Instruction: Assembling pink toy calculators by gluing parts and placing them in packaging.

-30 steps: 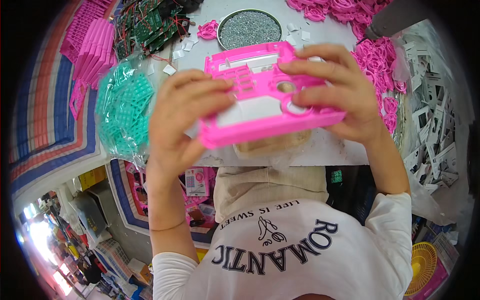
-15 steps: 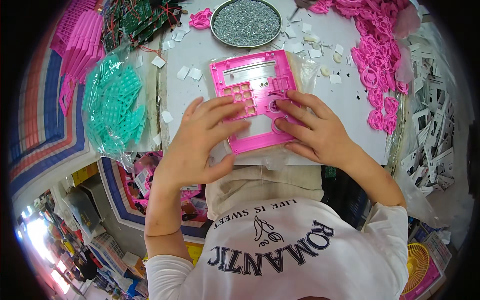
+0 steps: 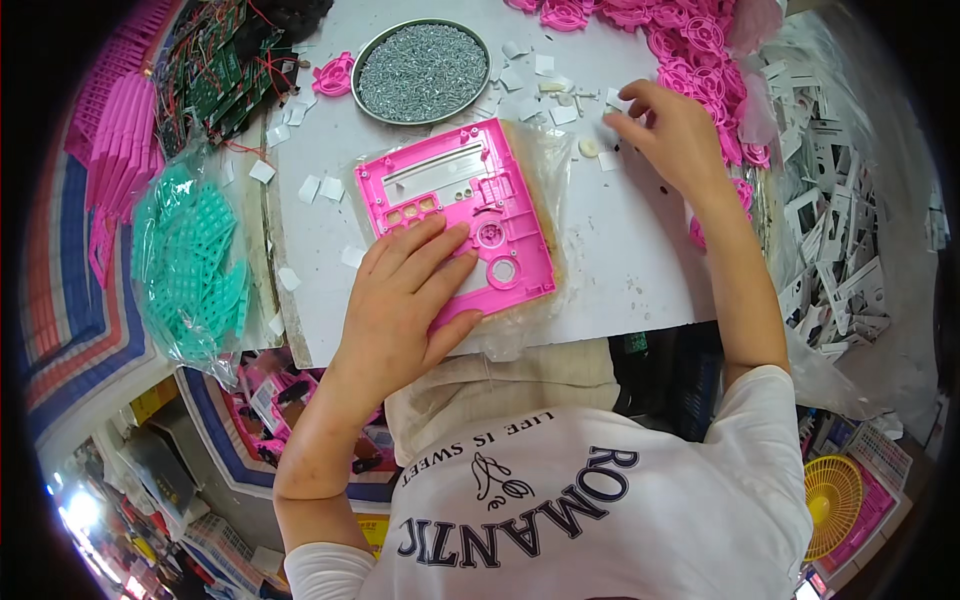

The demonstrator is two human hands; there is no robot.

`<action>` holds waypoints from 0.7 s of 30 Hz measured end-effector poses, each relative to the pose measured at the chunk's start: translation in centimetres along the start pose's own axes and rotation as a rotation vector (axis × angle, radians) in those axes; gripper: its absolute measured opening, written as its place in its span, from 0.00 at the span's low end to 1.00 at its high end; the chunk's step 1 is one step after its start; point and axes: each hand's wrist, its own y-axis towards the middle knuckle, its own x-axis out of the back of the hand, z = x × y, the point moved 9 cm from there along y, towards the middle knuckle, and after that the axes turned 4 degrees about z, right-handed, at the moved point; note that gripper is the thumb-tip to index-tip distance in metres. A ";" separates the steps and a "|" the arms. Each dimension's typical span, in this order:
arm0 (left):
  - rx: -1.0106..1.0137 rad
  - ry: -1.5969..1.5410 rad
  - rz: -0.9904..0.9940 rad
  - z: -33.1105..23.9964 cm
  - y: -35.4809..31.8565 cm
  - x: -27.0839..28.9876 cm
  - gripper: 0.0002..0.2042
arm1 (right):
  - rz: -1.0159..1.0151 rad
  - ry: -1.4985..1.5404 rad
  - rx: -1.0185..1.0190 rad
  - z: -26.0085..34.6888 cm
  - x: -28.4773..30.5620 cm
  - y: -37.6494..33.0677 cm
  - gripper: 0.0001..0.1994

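Round metal tray (image 3: 372, 52) heaped with small grey screws (image 3: 422, 72), at the bench's (image 3: 640, 260) far edge.
Left hand (image 3: 405, 300) lies flat, fingers spread, on the pink plastic panel (image 3: 455, 200); right hand (image 3: 672, 135), fingers loosely apart, touches white scraps (image 3: 606, 160).

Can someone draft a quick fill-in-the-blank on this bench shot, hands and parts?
1. The left hand lies flat on the ____ plastic panel.
2. The round tray is full of small ____ screws.
3. The right hand reaches among small white ____ on the table.

Missing: pink; grey; pieces
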 end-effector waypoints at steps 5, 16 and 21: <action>-0.018 -0.039 -0.044 -0.2 0.2 0.7 0.22 | -0.014 -0.134 0.112 0.8 -1.5 0.5 0.11; 0.430 -0.903 -0.034 0.5 -0.8 -2.1 0.06 | 0.093 0.620 0.490 16.2 -1.1 -9.3 0.07; 0.427 -0.664 -0.147 0.6 -1.3 0.5 0.06 | -0.017 0.291 0.504 16.8 -1.5 -8.4 0.07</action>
